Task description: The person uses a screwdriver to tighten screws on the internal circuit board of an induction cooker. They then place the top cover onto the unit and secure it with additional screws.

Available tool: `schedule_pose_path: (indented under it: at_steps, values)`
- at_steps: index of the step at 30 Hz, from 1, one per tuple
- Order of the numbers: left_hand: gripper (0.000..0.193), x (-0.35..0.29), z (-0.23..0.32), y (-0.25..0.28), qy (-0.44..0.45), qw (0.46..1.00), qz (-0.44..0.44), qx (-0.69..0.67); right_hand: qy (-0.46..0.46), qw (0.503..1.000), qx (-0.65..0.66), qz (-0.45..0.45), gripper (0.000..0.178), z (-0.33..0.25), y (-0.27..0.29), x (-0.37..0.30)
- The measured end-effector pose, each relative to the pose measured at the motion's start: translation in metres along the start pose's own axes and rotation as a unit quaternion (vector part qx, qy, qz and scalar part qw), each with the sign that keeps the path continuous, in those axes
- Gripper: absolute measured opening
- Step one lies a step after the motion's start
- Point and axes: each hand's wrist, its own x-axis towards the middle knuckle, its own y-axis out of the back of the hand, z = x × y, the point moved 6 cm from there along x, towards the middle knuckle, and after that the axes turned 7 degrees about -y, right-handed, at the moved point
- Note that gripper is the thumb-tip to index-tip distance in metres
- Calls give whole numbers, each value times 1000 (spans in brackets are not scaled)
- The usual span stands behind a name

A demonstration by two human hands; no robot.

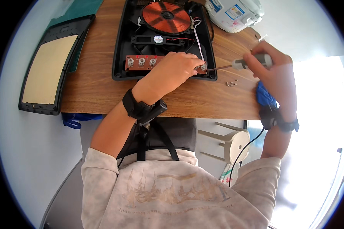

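An opened black induction cooker housing [116, 57] lies before me, with a round copper coil [153, 15] at its far end. Along the near side runs a reddish-brown circuit board [133, 68] with several round buttons. My left hand [174, 66] lies across the board and grips its right part, hiding the middle; thumb and forefinger are close together. My right hand [269, 63] is closed around the grey-and-white handle of a screwdriver [239, 64]. The screwdriver's shaft points left, and its tip meets the board's right end near a button.
Several small screws [231, 84] lie on the wooden table [172, 100] right of the housing. A black-framed panel [49, 70] rests at the left over a green mat [74, 11]. A white appliance [233, 15] stands far right; a cream stool [237, 147] is below the edge.
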Motion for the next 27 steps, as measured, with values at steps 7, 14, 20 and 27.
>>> schedule_pose_path:
  at_steps: [7, 14, 20, 27]
  values:
    - [34, -4, 2, -2, -35, 996, 14, 83, -54, 989, -18, -136, 30, 39, -10, -32]
    - [31, -3, 1, -2, -46, 994, 15, 96, -88, 993, -4, -76, 25, 59, -18, -50]
    - [33, -3, 2, -1, -21, 997, 11, 69, -87, 993, 1, -78, 28, 55, -15, -47]
    - [34, -3, 2, -1, 10, 999, -8, 44, 17, 997, -61, -53, 28, 52, -17, -44]
